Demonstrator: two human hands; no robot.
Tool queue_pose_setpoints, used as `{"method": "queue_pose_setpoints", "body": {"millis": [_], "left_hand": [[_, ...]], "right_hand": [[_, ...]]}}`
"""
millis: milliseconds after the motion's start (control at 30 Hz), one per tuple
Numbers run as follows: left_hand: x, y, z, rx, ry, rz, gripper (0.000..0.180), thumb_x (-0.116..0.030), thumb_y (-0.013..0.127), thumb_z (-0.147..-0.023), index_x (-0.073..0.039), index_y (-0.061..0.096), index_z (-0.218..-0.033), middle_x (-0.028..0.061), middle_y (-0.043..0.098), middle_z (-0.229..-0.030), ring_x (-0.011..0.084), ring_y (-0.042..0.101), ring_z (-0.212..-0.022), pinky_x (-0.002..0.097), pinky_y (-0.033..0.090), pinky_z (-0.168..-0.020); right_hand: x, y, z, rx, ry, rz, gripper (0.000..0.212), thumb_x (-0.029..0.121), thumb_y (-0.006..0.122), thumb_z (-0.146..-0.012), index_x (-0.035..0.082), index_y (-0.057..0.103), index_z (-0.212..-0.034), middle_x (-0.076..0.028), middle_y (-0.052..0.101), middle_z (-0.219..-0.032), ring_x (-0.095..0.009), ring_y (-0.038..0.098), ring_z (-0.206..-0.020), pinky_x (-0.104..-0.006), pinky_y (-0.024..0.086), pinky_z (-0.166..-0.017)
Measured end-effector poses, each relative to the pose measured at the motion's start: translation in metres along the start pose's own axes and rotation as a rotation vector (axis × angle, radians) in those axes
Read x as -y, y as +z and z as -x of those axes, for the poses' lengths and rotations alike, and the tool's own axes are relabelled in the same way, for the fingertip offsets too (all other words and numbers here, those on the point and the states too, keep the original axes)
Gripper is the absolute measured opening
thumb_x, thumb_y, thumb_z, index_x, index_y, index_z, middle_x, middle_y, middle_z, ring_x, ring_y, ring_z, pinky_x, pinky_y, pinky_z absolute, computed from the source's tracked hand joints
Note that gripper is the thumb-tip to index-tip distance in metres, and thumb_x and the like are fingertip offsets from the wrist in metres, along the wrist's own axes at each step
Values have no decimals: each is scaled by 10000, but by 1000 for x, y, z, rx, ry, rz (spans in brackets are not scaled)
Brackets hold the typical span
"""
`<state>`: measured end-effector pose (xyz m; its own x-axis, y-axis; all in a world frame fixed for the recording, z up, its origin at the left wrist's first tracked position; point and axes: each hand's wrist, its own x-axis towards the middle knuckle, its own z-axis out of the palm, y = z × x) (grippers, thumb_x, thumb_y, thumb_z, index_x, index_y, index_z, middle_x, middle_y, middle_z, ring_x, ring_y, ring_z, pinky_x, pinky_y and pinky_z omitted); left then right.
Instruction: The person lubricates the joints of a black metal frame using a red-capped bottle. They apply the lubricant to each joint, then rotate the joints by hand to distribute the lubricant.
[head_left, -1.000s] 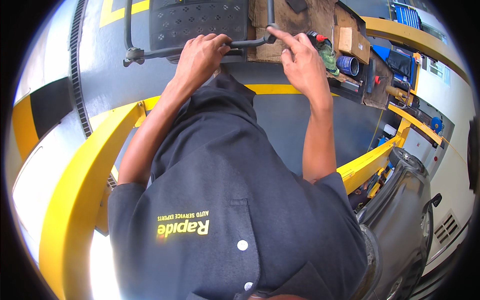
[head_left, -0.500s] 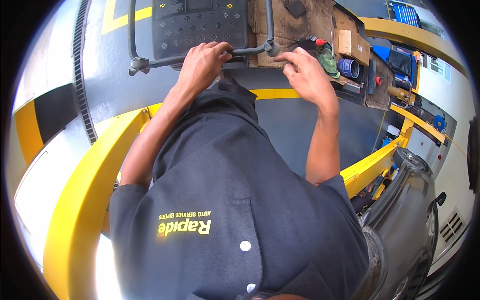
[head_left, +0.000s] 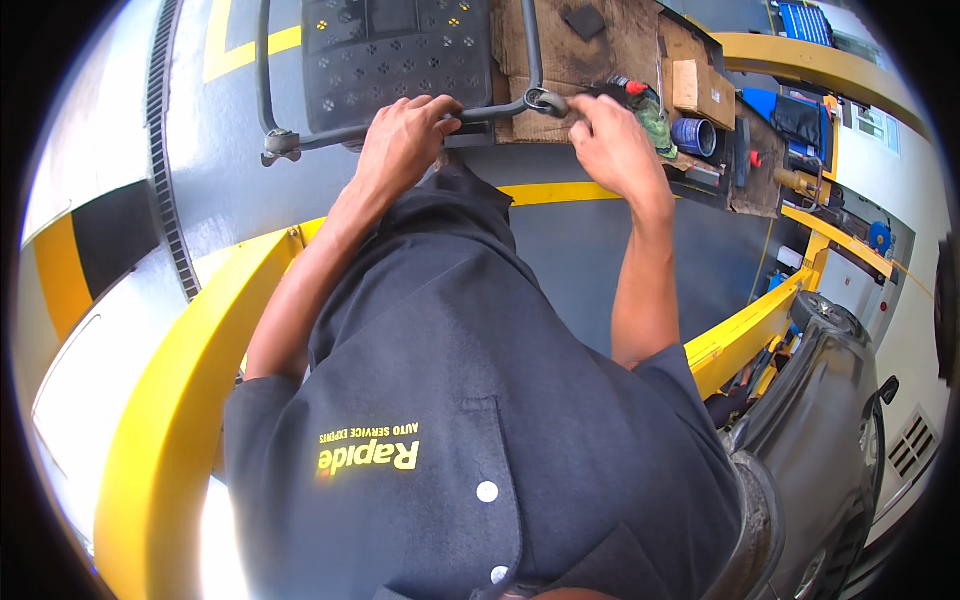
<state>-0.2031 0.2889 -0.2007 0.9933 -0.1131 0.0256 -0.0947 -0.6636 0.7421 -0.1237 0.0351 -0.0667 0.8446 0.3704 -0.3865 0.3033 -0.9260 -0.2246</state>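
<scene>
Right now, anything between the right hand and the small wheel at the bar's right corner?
Nothing visible: the right hand is right beside the wheel, contact unclear. The green cloth lies to the hand's right, outside that gap.

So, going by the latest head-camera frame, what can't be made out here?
All in the head view:
- Far end of the grey tubular frame: cut off by the top edge.
- Underside of the left grip: hidden by its own back, so how fully it closes is unclear.
- Whether the right grip touches the small wheel: too small to tell.
- Part of the dark car: hidden behind the shirt.
</scene>
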Motion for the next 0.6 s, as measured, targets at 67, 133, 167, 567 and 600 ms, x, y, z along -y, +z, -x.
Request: {"method": "queue_pose_setpoints", "body": {"millis": [67,133,167,567,600], "left_hand": [[0,-1,-1,8,-8,4,262,-264,675,-1057,-87,731,-1242,129,762,-1081,361,695,-1048,481,529,-949],[0,0,-3,28,-19,4,261,-265,674,-1058,-89,730,-1242,126,761,-1085,360,693,-1053,484,526,-953],[0,-1,-2,25,-17,2,260,-265,673,-1060,-90,730,-1242,123,761,-1085,359,692,-1054,484,526,-954],[1,-2,0,7,-6,6,248,-258,675,-1053,-92,738,-1227,123,762,-1080,358,698,-1041,483,537,-945],[2,-2,-1,9,-5,8,246,-255,678,-1051,-92,739,-1225,123,763,-1080,359,699,-1043,484,538,-945]], "right_hand": [[-1,-5,5,120,-82,-60,543,155,543,-961,207,665,-1487,-212,671,-1197,-415,678,-1132,-502,544,-1003],[14,-9,3,29,-28,-128,496,152,547,-952,165,710,-1420,-215,683,-1198,-415,678,-1151,-497,545,-1009],[20,-10,3,-15,-3,-158,476,151,549,-948,145,732,-1387,-216,689,-1199,-414,678,-1160,-495,545,-1012],[-12,13,-7,2,-48,-10,490,140,555,-966,167,699,-1434,-182,639,-1007,-388,644,-937,-474,526,-930],[-1,4,0,87,-94,-146,488,130,567,-977,158,684,-1450,-169,610,-996,-358,617,-891,-448,524,-896]]}}
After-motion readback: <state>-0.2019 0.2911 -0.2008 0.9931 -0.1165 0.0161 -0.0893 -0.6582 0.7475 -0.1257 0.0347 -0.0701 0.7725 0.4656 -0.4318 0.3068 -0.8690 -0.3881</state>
